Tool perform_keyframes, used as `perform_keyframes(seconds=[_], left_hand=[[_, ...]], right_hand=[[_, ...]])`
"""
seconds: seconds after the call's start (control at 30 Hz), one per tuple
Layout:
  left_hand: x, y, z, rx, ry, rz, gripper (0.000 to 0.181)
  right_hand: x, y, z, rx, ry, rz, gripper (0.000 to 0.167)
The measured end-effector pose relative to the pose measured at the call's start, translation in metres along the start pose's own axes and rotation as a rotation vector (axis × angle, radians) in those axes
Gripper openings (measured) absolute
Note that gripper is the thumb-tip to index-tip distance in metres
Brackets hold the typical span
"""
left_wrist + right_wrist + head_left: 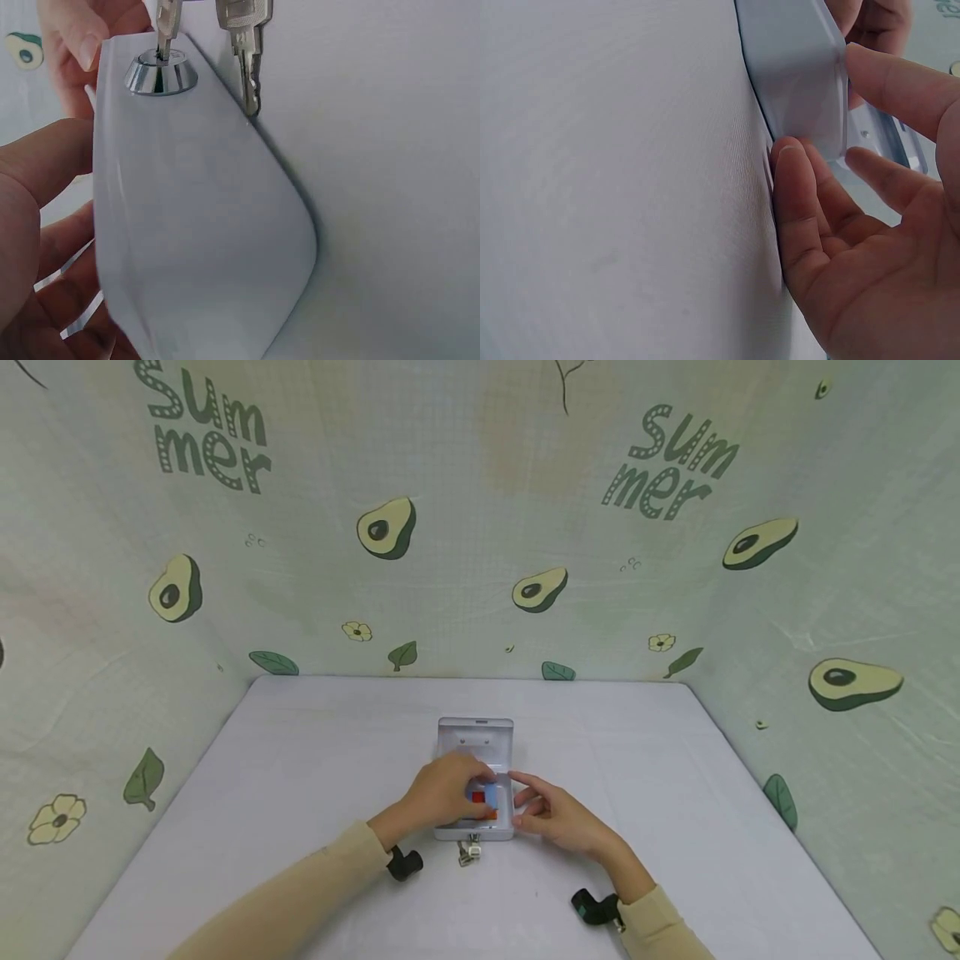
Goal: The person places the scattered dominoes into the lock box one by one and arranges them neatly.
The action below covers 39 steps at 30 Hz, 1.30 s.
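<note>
A small pale grey metal lock box [506, 828] stands with its lid [483, 732] raised. A key [168, 22] sits in the lock cylinder [161, 73] on its front, and another key [245, 60] hangs beside it. My left hand [446, 789] reaches into the box, thumb and fingers bent round a blue item with red and orange patches [491, 793]; its kind is unclear and the hand hides part of it. At the right side, my right hand [558, 818] has its fingers loosely bent, with fingertips [791, 161] against the box's wall.
The box stands on a white-covered table [337, 727]. Printed cloth [465, 593] with avocados and leaves hangs behind and at both sides. Black wrist cameras [405, 864] are strapped to both wrists.
</note>
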State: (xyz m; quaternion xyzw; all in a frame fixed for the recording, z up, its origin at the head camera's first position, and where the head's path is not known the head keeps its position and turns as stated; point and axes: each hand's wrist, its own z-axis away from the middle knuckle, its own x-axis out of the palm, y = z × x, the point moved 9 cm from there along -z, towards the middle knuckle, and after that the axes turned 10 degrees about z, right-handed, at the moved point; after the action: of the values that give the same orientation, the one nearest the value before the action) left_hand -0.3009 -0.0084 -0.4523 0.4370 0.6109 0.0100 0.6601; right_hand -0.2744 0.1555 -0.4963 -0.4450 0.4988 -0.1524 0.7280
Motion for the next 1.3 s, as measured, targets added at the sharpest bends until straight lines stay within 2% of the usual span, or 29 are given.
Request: perform_keyframes(seconds=[0.5,1.3], left_hand=[[0.014,0.004,-0.002,0.047,0.029,-0.014,0.038],[0.019,0.007,-0.002,0.062,0.096,-0.075,0.037]], right_hand=[[0.002,0.002,0.000,-0.014,-0.005,-0.005,0.072],[0.001,0.000,0.000,-0.019,-0.003,-0.001,0.072]])
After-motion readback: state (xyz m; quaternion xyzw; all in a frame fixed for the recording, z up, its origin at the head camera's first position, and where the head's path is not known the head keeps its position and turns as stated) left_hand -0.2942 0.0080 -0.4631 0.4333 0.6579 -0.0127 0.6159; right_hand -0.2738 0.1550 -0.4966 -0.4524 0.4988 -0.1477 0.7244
